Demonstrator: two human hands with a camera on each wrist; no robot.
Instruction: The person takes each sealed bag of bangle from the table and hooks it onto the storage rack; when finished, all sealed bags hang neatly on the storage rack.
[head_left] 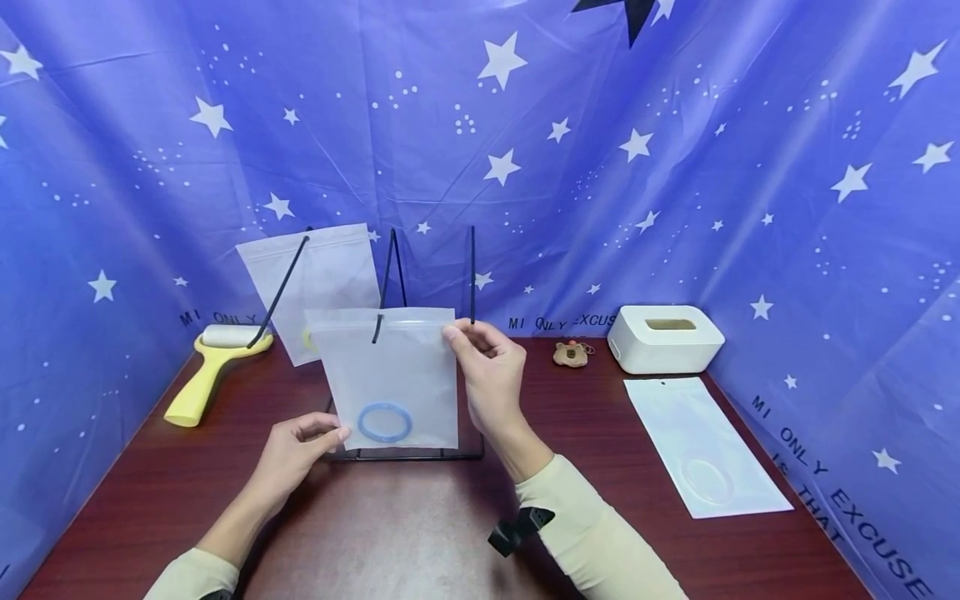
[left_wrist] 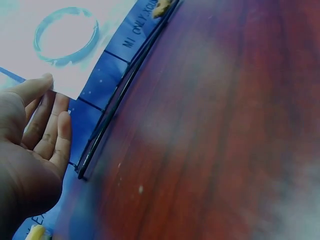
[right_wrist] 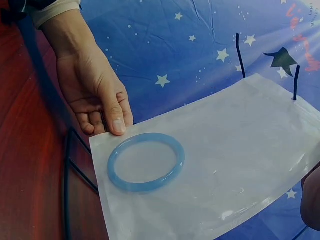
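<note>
A frosted zip pouch [head_left: 397, 358] with a light blue bangle [right_wrist: 111, 165] inside hangs on a middle prong of a black wire display rack [head_left: 412, 455]; the prong passes through the hole at its top. My right hand [head_left: 495, 379] pinches the pouch's upper right edge between thumb and fingers. At the lower left corner, my left hand [head_left: 294, 457] pinches the pouch near the bangle, as the left wrist view also shows. Behind and to the left, a second frosted pouch [head_left: 330, 271] hangs on another prong, with part of a yellow ring showing through.
A yellow-handled lint roller [head_left: 198, 392] lies at the left. Toward the back right are a small brown bear-shaped charm [head_left: 572, 356] and a white tissue box [head_left: 660, 354]. In front of the box lies a white pouch [head_left: 686, 425] with a pale ring inside. Starry blue cloth surrounds the table.
</note>
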